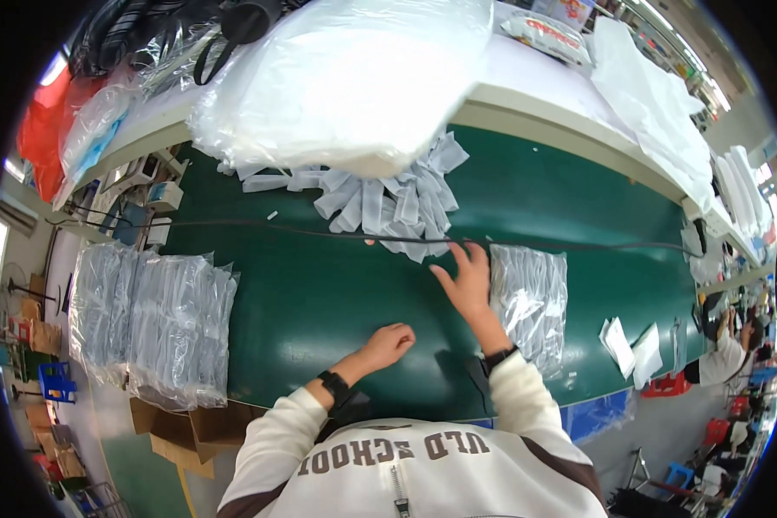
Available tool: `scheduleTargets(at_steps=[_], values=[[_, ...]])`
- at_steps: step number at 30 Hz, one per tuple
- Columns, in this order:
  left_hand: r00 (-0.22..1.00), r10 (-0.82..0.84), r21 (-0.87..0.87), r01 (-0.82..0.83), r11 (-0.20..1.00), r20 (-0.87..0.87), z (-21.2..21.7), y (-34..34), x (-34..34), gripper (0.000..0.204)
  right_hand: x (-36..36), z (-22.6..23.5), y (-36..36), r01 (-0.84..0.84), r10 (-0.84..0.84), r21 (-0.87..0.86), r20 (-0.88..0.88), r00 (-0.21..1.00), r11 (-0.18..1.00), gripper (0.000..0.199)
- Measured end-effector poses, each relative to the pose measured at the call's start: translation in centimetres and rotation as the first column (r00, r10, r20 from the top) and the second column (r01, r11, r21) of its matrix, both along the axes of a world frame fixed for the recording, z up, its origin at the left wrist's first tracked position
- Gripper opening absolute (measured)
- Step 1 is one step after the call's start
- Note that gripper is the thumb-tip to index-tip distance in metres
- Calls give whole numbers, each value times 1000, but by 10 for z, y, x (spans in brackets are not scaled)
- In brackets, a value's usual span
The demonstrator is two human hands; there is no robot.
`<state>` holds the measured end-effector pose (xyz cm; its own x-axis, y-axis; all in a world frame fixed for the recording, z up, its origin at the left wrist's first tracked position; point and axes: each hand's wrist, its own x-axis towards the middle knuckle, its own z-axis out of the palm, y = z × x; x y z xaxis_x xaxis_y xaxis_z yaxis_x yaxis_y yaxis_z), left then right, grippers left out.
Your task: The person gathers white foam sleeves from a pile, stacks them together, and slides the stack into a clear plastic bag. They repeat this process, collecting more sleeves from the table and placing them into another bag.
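My right hand [470,287] reaches over the green table, thumb and fingers spread, with nothing in it. Its fingertips are close to a thin dark cable [527,245] that runs across the table. Just beyond the cable lies a loose heap of pale translucent strips or small pouches [388,207], partly hidden by a large clear plastic bag [337,86] hanging over the shelf edge. My left hand [387,345] is curled closed above the near part of the table, and nothing shows in it. Right beside my right hand is a clear bag packed with pale pieces [529,306].
Several similar packed bags [160,324] are lined up on the left of the table. White packets [630,350] lie at the right edge. A raised shelf [561,108] spans the back. Below the left front edge stands an opened cardboard box [190,432].
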<state>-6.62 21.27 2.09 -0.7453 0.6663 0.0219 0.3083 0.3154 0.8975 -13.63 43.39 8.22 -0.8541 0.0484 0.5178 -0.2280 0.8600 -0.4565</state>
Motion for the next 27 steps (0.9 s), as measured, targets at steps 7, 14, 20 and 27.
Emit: scheduleTargets(at_steps=[7, 14, 20, 27], values=[[945, 305, 29, -310, 950, 122, -8, -51, 21, 9, -144, -82, -19, -247, 231, 154, 113, 966, 957, 61], [894, 366, 62, -394, 917, 258, -19, -57, 26, 10, -81, -80, -57, -144, 81, 229, 264, 961, 963, 53], [911, 327, 67, -353, 933, 251, -17, -54, 15, 10, 8, -56, -64, -44, 10, 245, 137, 990, 969, 37], [947, 242, 53, -258, 965, 211, -15, -54, 19, 13, 11, -39, -38, -90, 98, 210, -27, 995, 974, 22]])
